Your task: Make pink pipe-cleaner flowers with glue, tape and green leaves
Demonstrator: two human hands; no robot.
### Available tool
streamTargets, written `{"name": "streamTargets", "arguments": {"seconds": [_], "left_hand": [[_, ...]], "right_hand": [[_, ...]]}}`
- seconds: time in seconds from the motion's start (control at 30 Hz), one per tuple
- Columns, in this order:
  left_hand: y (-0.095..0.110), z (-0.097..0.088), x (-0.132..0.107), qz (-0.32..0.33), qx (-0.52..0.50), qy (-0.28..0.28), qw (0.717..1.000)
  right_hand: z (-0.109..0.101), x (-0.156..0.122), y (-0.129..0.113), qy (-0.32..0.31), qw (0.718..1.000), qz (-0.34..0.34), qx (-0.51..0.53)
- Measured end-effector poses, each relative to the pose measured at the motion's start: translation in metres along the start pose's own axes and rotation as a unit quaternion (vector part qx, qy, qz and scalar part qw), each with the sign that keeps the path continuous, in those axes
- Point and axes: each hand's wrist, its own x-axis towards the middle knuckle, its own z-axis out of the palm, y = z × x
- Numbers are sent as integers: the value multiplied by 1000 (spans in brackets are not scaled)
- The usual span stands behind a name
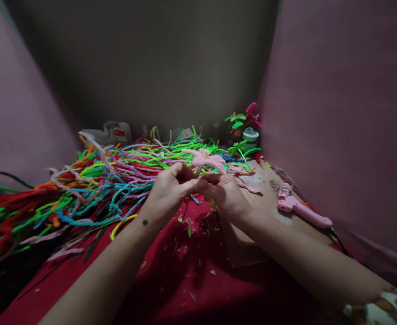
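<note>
A pink pipe-cleaner flower (207,159) with a pale yellow centre stands above my fingertips, its petals spread outward. My left hand (174,183) is closed in a pinch on the stem just below the bloom. Beside it, fingertips meeting, my right hand (223,192) also pinches the stem. A thin dark stem end shows beneath my left fingers. Loose pink pipe-cleaner pieces (251,186) lie on the cardboard to the right of my hands.
Many coloured pipe cleaners (117,171) are heaped at left and centre. A pink glue gun (302,207) lies on the cardboard (244,248). Finished flowers (235,118) and a lidded jar (251,137) stand at the back right. Scraps litter the red cloth (171,280).
</note>
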Motion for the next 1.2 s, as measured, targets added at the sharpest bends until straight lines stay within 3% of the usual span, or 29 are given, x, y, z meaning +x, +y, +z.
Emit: {"name": "streamTargets", "arguments": {"seconds": [0.1, 0.2, 0.43, 0.67, 0.97, 1.2], "left_hand": [[6, 0, 3, -10, 21, -40, 999], [8, -1, 6, -1, 59, -67, 996], [6, 4, 12, 85, 155, -90, 980], [15, -4, 16, 29, 22, -242, 969], [8, 8, 26, -16, -139, -222, 965], [17, -3, 32, 43, -18, -337, 940]], "right_hand": [[1, -1, -1, -7, 1000, -21, -16], [1, -2, -1, -20, 1000, 6, 8], [-8, -4, -3, -28, 999, 36, 22], [-14, -9, 0, -75, 994, 15, 72], [-18, -11, 1, -62, 996, 20, 63], [-34, -16, -1, -138, 990, 25, 2]]}}
